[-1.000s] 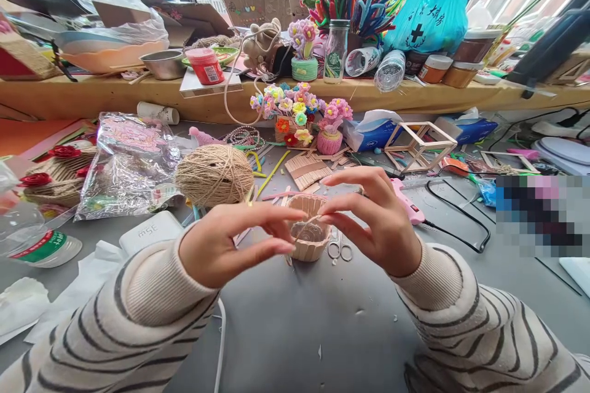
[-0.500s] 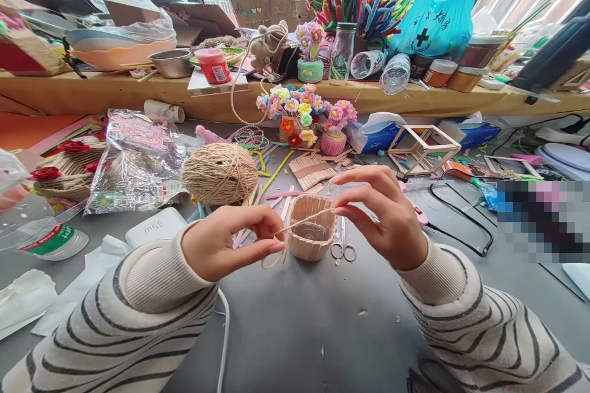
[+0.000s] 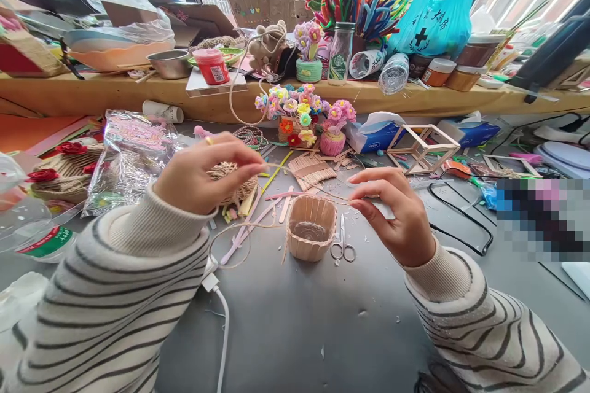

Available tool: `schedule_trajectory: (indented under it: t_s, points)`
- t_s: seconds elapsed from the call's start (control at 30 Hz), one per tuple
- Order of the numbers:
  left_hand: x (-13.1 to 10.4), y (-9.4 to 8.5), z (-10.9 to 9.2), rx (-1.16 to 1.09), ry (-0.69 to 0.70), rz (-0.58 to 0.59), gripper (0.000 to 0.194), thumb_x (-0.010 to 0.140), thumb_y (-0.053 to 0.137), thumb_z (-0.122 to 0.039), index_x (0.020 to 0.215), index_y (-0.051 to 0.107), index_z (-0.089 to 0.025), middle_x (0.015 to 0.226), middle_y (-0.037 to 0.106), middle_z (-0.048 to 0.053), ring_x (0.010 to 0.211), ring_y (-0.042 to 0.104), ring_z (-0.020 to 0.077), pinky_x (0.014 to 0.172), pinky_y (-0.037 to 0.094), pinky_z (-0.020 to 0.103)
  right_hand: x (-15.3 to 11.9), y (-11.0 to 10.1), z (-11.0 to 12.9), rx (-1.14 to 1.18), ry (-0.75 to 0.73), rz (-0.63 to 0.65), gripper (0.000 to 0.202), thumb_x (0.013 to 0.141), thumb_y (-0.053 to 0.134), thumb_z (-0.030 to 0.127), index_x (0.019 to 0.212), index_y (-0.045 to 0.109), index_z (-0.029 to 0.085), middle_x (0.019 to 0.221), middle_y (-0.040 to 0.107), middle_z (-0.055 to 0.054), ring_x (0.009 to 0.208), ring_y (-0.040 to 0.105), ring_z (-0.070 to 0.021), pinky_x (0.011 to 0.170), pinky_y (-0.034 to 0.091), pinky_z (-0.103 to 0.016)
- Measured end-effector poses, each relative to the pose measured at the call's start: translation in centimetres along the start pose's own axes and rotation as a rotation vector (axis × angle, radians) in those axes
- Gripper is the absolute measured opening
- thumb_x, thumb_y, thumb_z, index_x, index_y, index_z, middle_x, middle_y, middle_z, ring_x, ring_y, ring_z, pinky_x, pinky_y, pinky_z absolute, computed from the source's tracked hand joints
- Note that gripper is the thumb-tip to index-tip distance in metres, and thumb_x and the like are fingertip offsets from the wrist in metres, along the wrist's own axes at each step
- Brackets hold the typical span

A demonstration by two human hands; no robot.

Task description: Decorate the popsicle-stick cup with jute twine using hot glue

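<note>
Twine [image 3: 249, 226] runs in a loose curve over the table and up past a small cup-shaped basket [image 3: 310, 250] made of wooden sticks. My left hand [image 3: 207, 175], up and to the left of the basket, pinches the twine between thumb and forefinger. To the basket's right, my right hand [image 3: 396, 218] also has its fingertips closed on the twine. The basket stands upright, apart from both hands, and a strand hangs at its left side. A ball of twine [image 3: 237, 187] sits partly hidden behind my left hand. Small scissors [image 3: 343, 245] lie right of the basket.
Behind the basket are a fan of wooden sticks [image 3: 313, 171], yarn flowers [image 3: 295, 104] and an open stick frame [image 3: 424, 146]. A plastic bottle [image 3: 50, 239] lies at left, near a white cable [image 3: 224, 325]. A black cable [image 3: 465, 249] loops at right.
My left hand has moved up and left, away from the basket, drawing out the twine. My right hand has shifted slightly right. More of the basket shows, and the ball is more covered.
</note>
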State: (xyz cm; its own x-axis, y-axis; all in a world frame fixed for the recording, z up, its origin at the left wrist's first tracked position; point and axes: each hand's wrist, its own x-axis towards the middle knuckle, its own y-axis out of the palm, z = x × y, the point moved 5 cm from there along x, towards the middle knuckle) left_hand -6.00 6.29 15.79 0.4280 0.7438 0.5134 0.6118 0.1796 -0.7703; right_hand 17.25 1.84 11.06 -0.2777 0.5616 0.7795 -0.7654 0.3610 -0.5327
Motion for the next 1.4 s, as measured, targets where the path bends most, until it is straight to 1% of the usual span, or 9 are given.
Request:
schedule_trajectory:
  t_s: [0.1,0.2,0.3,0.4,0.53,0.7,0.83,1.07,1.4]
  points:
    - [2.3,0.9,0.2,0.337,0.023,-0.224,0.019,0.078,0.064,-0.035,0.077,0.074,-0.019,0.075,0.057,0.005,0.067,0.052,0.0156,0.067,0.043,0.031,-0.4,0.5,-0.2,-0.039,0.098,-0.042,0.003,0.085,0.058,0.019,0.083,0.061,0.02,0.083,0.058,-0.005,0.082,0.055,-0.018,0.074,0.047,-0.034]
    - [3.6,3.8,0.5,0.339,-0.054,-0.044,0.016,0.081,0.061,-0.028,0.082,0.074,-0.019,0.071,0.061,0.003,0.06,0.052,0.0129,0.062,0.042,0.028,-0.8,1.1,-0.6,-0.026,0.199,-0.057,0.006,0.084,0.059,0.02,0.079,0.061,0.018,0.074,0.054,-0.003,0.072,0.051,-0.0154,0.064,0.045,-0.03]
    - [3.3,5.7,-0.2,0.207,-0.109,0.094,0.026,0.079,0.061,-0.021,0.104,0.065,-0.015,0.078,0.068,0.002,0.062,0.057,0.0115,0.065,0.045,0.025,-1.0,1.7,-0.9,0.076,0.28,-0.033,0.01,0.086,0.056,0.021,0.077,0.058,0.017,0.07,0.056,-0.001,0.063,0.048,-0.0122,0.06,0.042,-0.027]
    - [2.3,6.0,-2.1,0.014,0.046,0.123,0.012,0.081,0.058,-0.023,0.086,0.065,-0.014,0.078,0.068,0.003,0.065,0.06,0.0103,0.065,0.047,0.021,-1.0,1.8,-1.2,0.195,0.372,-0.016,0.012,0.087,0.055,0.025,0.077,0.057,0.018,0.07,0.058,0.0,0.063,0.05,-0.011,0.06,0.042,-0.026]
    - [1.0,6.2,-3.7,-0.163,0.255,0.184,0.017,0.085,0.055,-0.024,0.078,0.068,-0.015,0.076,0.07,0.004,0.069,0.063,0.0108,0.066,0.049,0.019,-1.1,1.7,-1.8,0.391,0.52,-0.031,0.013,0.087,0.055,0.029,0.079,0.058,0.019,0.072,0.059,0.001,0.065,0.053,-0.0099,0.061,0.043,-0.024]
    - [0.6,8.0,-2.6,-0.113,0.297,0.248,0.019,0.084,0.057,-0.023,0.095,0.071,-0.016,0.089,0.074,0.006,0.075,0.067,0.0123,0.07,0.051,0.02,-1.2,1.3,-1.7,0.487,0.581,-0.055,0.012,0.086,0.056,0.03,0.081,0.058,0.02,0.073,0.059,0.003,0.066,0.054,-0.0081,0.062,0.043,-0.022]
    - [0.9,9.3,-1.7,-0.089,0.337,0.201,0.018,0.078,0.064,-0.019,0.094,0.072,-0.018,0.086,0.074,0.005,0.071,0.067,0.0123,0.066,0.05,0.019,-1.1,1.1,-1.2,0.491,0.555,-0.047,0.011,0.087,0.055,0.028,0.081,0.058,0.02,0.072,0.058,0.004,0.065,0.052,-0.0068,0.061,0.042,-0.02]
    - [1.6,9.3,-1.9,-0.068,0.168,0.361,0.016,0.08,0.061,-0.015,0.088,0.075,-0.015,0.077,0.074,0.005,0.065,0.065,0.0117,0.061,0.049,0.019,-1.1,0.8,-1.8,0.458,0.583,-0.106,0.011,0.084,0.057,0.029,0.079,0.057,0.02,0.069,0.058,0.003,0.061,0.05,-0.0078,0.056,0.042,-0.021]
    - [0.9,8.4,-2.6,0.055,-0.058,0.352,0.015,0.075,0.065,-0.016,0.084,0.076,-0.021,0.069,0.075,0.001,0.056,0.063,0.011,0.057,0.046,0.02,-0.4,1.8,-4.8,0.506,0.676,-0.144,0.029,0.078,0.059,0.048,0.077,0.054,0.019,0.058,0.047,0.005,0.05,0.041,-0.0072,0.047,0.038,-0.022]
